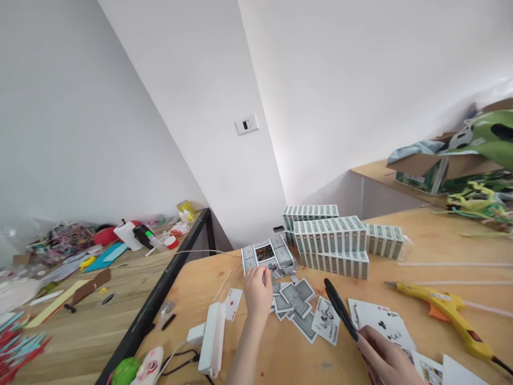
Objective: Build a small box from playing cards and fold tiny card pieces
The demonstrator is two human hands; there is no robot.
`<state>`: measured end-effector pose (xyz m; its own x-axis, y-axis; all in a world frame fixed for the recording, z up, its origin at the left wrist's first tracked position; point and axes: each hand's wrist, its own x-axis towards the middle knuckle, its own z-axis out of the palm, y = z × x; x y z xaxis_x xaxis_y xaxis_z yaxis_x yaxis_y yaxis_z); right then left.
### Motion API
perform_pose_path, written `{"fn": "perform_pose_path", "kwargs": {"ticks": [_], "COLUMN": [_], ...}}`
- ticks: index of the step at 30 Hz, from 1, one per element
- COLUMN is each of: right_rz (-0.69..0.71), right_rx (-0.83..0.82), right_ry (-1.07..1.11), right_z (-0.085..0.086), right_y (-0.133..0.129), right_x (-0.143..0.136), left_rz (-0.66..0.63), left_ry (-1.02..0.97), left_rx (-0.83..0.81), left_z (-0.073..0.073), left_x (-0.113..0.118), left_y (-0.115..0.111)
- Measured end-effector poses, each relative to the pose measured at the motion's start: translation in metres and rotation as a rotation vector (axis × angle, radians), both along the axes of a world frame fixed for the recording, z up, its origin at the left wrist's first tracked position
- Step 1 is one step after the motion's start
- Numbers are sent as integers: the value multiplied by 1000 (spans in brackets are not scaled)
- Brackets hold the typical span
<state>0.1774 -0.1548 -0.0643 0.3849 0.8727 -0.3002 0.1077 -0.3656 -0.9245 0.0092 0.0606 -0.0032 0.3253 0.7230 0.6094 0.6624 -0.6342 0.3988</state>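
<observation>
My left hand (258,291) is at the near edge of a flat structure made of grey-backed cards (248,258), its fingers curled together; what they pinch, if anything, is too small to make out. My right hand (385,355) grips a black pen-like tool (340,305), which points up and to the left. Between the hands lie loose grey-backed cards (298,302) in a scattered pile, with a joker card (326,321) at their right. More face-up cards (380,323) lie just beyond my right hand. A red ace (232,303) lies left of my left forearm.
Stacked rows of card boxes (332,240) stand at the back. A yellow glue gun (449,313) lies at the right. A white power strip (212,339) with cables is at the near left. Beyond the black table edge (160,299), a second table holds craft materials.
</observation>
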Motion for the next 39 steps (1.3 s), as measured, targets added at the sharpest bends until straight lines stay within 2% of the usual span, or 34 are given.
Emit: {"fn": "perform_pose_path", "kwargs": {"ticks": [9, 14, 18, 22, 26, 29, 31, 35, 39], "right_rz": [-22, -34, -53, -108, -133, -124, -102, -6, -15], "right_rx": [36, -12, 8, -8, 33, 39, 35, 23, 16], "right_ry": [-200, -110, 57, 79, 98, 129, 136, 220, 277], "right_z": [7, 10, 8, 10, 16, 18, 20, 24, 23], "right_y": [1, 4, 4, 7, 14, 17, 17, 16, 15], "right_x": [2, 1, 0, 1, 0, 3, 7, 15, 19], "left_rz": [-57, -65, -56, -70, -100, -126, -171, -249, -316], "left_ry": [-28, -68, -108, -127, -148, -147, -127, -81, 18], "left_rx": [-206, -321, -443, -521, -594, -632, -666, -700, -746], "left_z": [7, -2, -18, -31, -34, -32, -33, -42, -47], "left_x": [-22, -34, -43, -41, -30, -24, -20, -9, 3], "left_y": [-1, -18, -50, -98, -146, -167, -171, -165, -159]}}
